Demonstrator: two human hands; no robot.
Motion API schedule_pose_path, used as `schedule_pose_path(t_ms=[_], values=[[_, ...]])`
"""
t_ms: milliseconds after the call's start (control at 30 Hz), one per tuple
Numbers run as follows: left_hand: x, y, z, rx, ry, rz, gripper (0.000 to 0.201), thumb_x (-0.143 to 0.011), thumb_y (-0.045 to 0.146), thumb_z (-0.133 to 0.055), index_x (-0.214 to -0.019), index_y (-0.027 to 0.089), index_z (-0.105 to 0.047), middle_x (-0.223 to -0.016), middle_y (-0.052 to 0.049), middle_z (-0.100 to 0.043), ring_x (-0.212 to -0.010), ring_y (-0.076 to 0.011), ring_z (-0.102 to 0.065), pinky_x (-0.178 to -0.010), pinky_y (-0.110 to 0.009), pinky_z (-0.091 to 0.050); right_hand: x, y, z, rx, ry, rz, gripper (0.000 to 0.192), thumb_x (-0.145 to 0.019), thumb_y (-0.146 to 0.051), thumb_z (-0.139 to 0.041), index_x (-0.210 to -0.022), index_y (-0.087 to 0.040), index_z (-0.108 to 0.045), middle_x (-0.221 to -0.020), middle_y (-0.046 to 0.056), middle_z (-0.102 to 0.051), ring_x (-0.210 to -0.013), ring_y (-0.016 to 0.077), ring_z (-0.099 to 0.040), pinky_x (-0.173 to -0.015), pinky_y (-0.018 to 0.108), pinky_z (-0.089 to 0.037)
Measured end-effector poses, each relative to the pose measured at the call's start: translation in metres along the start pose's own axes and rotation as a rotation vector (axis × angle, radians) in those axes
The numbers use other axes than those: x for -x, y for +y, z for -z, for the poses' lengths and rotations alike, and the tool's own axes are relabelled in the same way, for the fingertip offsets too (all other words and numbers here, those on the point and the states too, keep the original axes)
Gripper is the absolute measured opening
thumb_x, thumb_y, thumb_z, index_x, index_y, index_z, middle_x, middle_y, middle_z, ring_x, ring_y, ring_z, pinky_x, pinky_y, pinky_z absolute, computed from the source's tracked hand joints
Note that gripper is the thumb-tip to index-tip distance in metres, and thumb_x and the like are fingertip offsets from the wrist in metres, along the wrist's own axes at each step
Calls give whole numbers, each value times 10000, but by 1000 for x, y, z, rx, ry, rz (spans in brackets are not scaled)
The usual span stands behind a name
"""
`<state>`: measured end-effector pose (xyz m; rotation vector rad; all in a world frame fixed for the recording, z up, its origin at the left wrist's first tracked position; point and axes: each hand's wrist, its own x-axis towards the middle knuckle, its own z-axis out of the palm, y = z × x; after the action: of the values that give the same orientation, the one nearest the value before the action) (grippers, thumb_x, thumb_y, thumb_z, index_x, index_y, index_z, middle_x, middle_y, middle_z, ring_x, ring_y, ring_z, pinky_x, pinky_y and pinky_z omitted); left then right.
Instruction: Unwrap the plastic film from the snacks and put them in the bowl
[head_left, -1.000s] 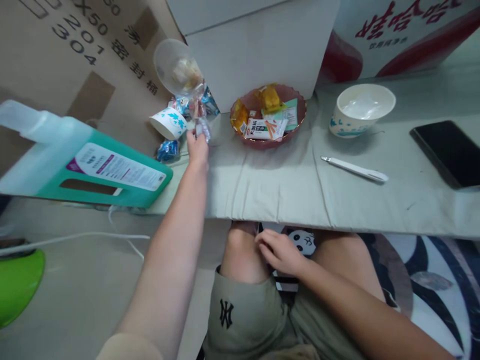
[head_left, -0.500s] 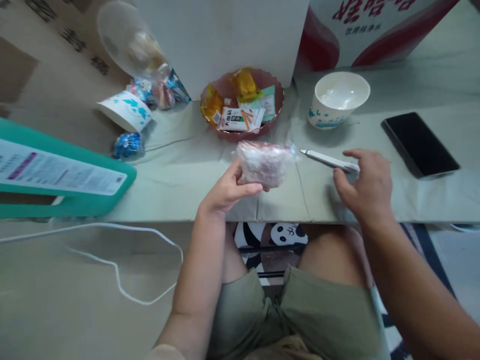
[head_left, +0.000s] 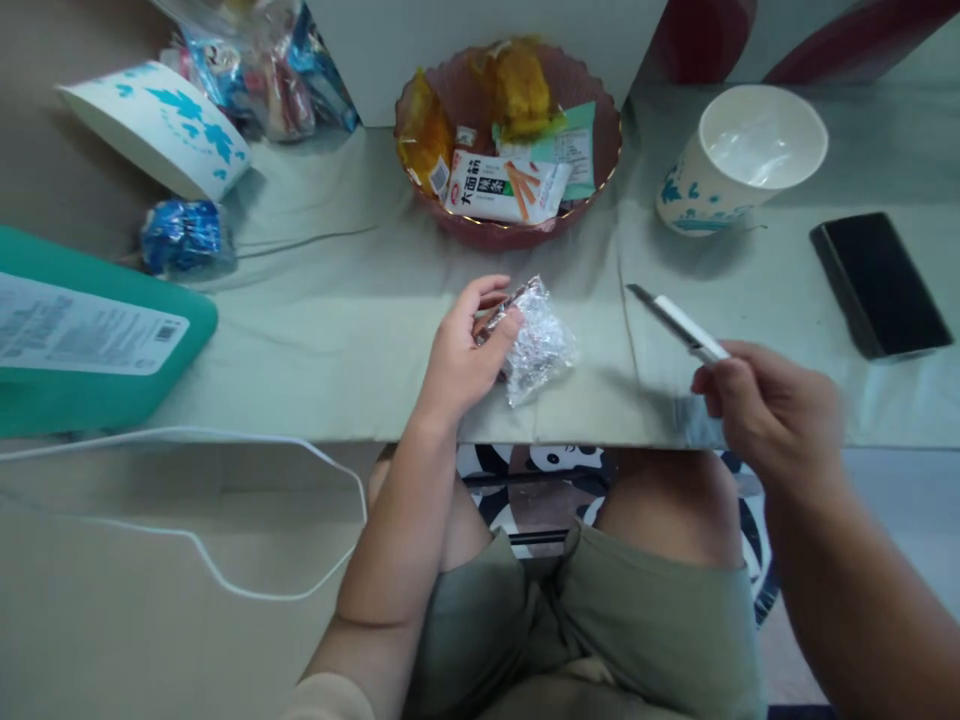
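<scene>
My left hand is closed around a small packet in clear, crinkled plastic wrap, thumb on top, near the table's front edge. The contents look reddish-brown at the left end and are mostly hidden by glare. In my right hand is a slim white utility knife, gripped at its rear end. Its dark, pointed blade is out and points up and left, toward the packet but apart from it. The knife is raised off the cloth.
A pink glass bowl of packaged snacks stands behind the packet. Rightward are a paper cup and a black phone. Leftward lie a tipped paper cup, a blue wrapped bundle, a green bottle and a white cable.
My right hand has picked the utility knife up from the table and drawn it back. My left hand has turned the packet. The view has come closer to the table.
</scene>
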<state>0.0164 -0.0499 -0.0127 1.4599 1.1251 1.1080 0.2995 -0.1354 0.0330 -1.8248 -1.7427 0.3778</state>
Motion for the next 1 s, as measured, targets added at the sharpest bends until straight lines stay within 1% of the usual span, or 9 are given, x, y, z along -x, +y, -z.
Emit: schedule_pose_path(t_ms=[133,267,400,533,667,733,833,900,1000], values=[[4,12,5,77,-93,41,559,-748,235,-764,-1273,244,-569,-1254,-81,-682,-1164,-240,-665,-1045,-376,-530,5,-49,-17,-67,-61,32,337,-960,-354,-513,-698,-212,-670,-444,-50,-469,-388,91,-429,-448,245,-322],[5,22,8,134,-135,100,571,-679,129,-717,-1231,228,-611,-1313,-84,-672,-1238,-276,-628,-1105,-401,-491,1,-73,-33,-125,-122,11,347,-973,-365,-500,-700,-218,-656,-436,-61,-400,-380,84,-349,-448,247,-310],[5,20,8,111,-123,104,556,-703,123,-672,-1247,226,-621,-1314,-70,-684,-1216,-267,-635,-1098,-397,-485,10,-69,-37,-130,-247,-15,361,-978,-391,-511,-699,-212,-655,-433,-64,-375,-379,83,-346,-433,243,-283],[4,18,9,47,-137,98,524,-720,133,-645,-1238,216,-636,-1263,-63,-707,-1149,-256,-656,-1077,-400,-491,30,-56,-29,-96,-338,-65,397,-980,-399,-501,-670,-206,-657,-465,-45,-498,-406,93,-449,-444,234,-322],[3,18,8,54,-140,93,514,-717,137,-644,-1224,216,-635,-1240,-68,-699,-1119,-251,-661,-1048,-389,-509,46,-37,-11,-70,-402,-64,404,-989,-414,-499,-685,-210,-669,-541,-22,-630,-475,124,-575,-492,239,-403],[4,17,6,30,-69,41,519,-722,140,-652,-1233,228,-625,-1271,-75,-666,-1172,-260,-636,-1085,-403,-491,49,-23,-1,-65,-355,-64,365,-983,-418,-514,-735,-217,-691,-608,-7,-685,-525,142,-623,-519,250,-434],[7,16,6,-108,82,-114,521,-727,186,-724,-1234,242,-619,-1396,-99,-568,-1339,-304,-529,-1177,-445,-416,42,1,4,57,-125,-133,272,-944,-442,-560,-886,-230,-720,-625,2,-668,-529,172,-601,-529,285,-431],[8,15,6,-234,72,-187,542,-693,249,-810,-1205,252,-633,-1429,-102,-539,-1393,-334,-471,-1209,-475,-379,31,16,1,186,26,-171,260,-909,-445,-581,-971,-233,-717,-691,32,-681,-590,209,-610,-576,323,-443],[10,16,8,-351,-18,-191,505,-670,272,-848,-1141,256,-668,-1357,-91,-591,-1344,-331,-510,-1206,-480,-378,14,31,-11,328,128,-123,258,-875,-411,-577,-998,-225,-708,-880,123,-727,-792,294,-650,-719,417,-491]])
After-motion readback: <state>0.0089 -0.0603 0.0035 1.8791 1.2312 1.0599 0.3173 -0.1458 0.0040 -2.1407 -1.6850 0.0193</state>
